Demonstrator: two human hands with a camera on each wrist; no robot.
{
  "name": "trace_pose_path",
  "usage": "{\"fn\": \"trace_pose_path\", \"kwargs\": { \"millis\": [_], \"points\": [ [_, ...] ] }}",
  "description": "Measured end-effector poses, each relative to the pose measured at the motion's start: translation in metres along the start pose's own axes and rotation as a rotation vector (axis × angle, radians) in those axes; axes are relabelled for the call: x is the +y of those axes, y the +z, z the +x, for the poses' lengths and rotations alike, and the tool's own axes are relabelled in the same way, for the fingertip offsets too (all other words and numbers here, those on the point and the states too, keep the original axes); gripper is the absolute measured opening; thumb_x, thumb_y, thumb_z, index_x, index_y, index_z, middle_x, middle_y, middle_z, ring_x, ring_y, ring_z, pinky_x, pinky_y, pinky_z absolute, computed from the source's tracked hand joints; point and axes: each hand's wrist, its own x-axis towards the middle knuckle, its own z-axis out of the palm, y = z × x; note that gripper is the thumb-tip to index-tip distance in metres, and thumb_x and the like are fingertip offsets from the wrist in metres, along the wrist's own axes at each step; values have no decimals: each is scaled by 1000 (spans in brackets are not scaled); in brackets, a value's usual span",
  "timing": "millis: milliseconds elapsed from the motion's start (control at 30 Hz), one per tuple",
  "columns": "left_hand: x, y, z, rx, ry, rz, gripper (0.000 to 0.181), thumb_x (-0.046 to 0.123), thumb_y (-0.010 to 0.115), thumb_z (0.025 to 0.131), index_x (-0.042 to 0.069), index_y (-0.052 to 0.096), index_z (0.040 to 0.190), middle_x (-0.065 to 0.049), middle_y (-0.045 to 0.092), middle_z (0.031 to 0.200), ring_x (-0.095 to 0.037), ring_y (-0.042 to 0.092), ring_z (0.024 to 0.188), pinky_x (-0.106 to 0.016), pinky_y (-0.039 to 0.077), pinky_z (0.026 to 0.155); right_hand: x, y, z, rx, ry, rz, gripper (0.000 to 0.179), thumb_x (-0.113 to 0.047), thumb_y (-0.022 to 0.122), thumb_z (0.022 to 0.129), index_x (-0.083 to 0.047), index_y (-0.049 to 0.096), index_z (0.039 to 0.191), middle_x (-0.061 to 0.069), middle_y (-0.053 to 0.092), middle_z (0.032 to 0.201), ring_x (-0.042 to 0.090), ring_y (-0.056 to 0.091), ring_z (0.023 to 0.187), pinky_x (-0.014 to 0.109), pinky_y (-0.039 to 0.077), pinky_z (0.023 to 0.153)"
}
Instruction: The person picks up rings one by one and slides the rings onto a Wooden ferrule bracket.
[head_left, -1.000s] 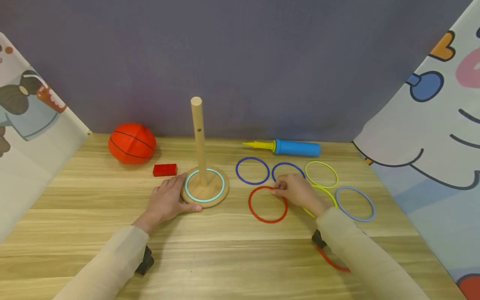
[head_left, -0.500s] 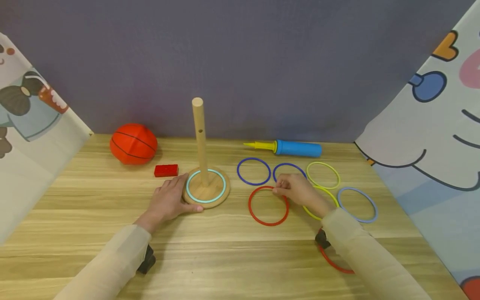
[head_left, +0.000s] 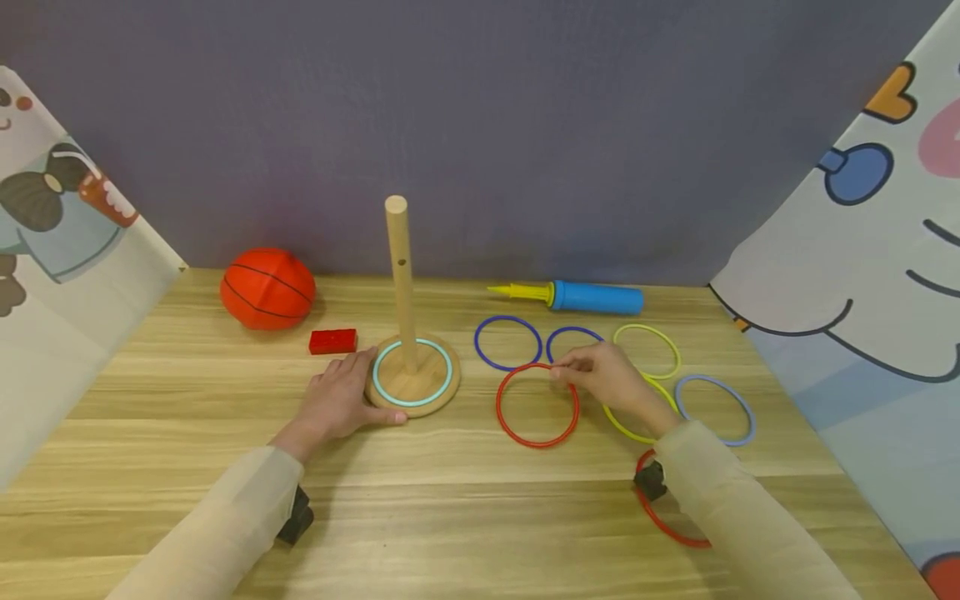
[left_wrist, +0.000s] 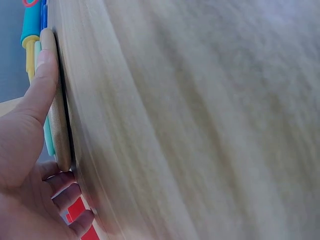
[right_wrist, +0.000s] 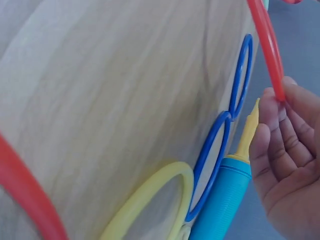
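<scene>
In the head view, my left hand (head_left: 336, 400) holds the edge of a wooden ring-toss stand (head_left: 401, 258), thumb at the front and fingers at the left side of its round base. A pale turquoise ring (head_left: 411, 403) lies on that base around the upright post. Between thumb and fingertips, my right hand (head_left: 607, 379) pinches the upper right part of a red ring (head_left: 497, 404). The right wrist view shows this red ring (right_wrist: 270, 45) raised off the wood, its end hidden between the fingertips.
Behind the right hand lie two dark blue rings (head_left: 476, 342) and a blue-and-yellow hand pump (head_left: 596, 297). Two yellow rings (head_left: 678, 358), a light blue ring (head_left: 752, 421) and another red ring (head_left: 667, 532) lie rightward. A red block (head_left: 333, 341) and orange ball (head_left: 267, 288) are at left.
My right hand has shifted slightly right and lifted the far side of the red ring, which now overlaps the left dark blue ring's edge. The left hand has stayed on the base.
</scene>
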Motion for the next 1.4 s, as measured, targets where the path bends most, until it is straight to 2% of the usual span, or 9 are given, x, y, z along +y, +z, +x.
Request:
{"fn": "trace_pose_path", "kwargs": {
  "millis": [267, 500, 600, 767, 933, 1200, 1400],
  "points": [
    [1, -5, 2, -6, -7, 6, 116, 57, 87, 73, -5, 32, 153, -32, 40, 151, -51, 38, 136, -69, 34, 103, -14, -10, 2, 34, -36, -24, 13, -16, 74, 94, -6, 80, 99, 0, 74, 81, 13, 67, 75, 30, 53, 65],
    [2, -8, 4, -16, -9, 1, 115, 56, 87, 73, -5, 32, 153, -32, 40, 151, -50, 37, 137, -69, 34, 104, -35, -23, 6, 32, -49, -22, 14, -18, 74, 95, -7, 80, 101, 2, 76, 83, 15, 71, 80, 30, 54, 68],
    [2, -7, 4, -17, -10, -2, 116, 56, 87, 73, -6, 31, 153, -32, 40, 151, -50, 37, 137, -69, 34, 104, -47, -29, 8, 39, -76, -27, 16, -20, 75, 95, -8, 81, 103, 0, 76, 83, 14, 72, 79, 29, 54, 66],
    [1, -6, 3, -14, -12, -4, 116, 56, 87, 73, -6, 31, 153, -32, 40, 151, -50, 37, 137, -69, 33, 104, -69, -40, 16, 51, -168, -69, 16, -20, 74, 95, -7, 81, 102, -2, 76, 81, 11, 71, 70, 27, 52, 62],
    [0, -6, 2, -14, -13, -12, 115, 56, 87, 73, -6, 32, 153, -31, 41, 151, -49, 38, 137, -68, 34, 104, -93, -50, 23, 37, -175, -80, 16, -23, 74, 95, -10, 81, 102, -5, 75, 78, 11, 69, 67, 28, 48, 59],
    [-2, -1, 2, -4, -8, -15, 115, 55, 88, 72, -5, 33, 152, -31, 42, 151, -49, 39, 136, -67, 35, 103, -128, -63, 31, 47, -193, -61, 16, -24, 77, 93, -12, 82, 102, -3, 77, 82, 12, 70, 68, 28, 52, 59],
    [-1, -1, 2, -8, -9, -16, 115, 56, 88, 72, -6, 33, 152, -31, 41, 151, -49, 38, 137, -67, 35, 104, -148, -75, 35, 62, -220, -70, 16, -25, 77, 93, -13, 82, 102, -1, 78, 84, 11, 71, 71, 23, 45, 56]
  ]
}}
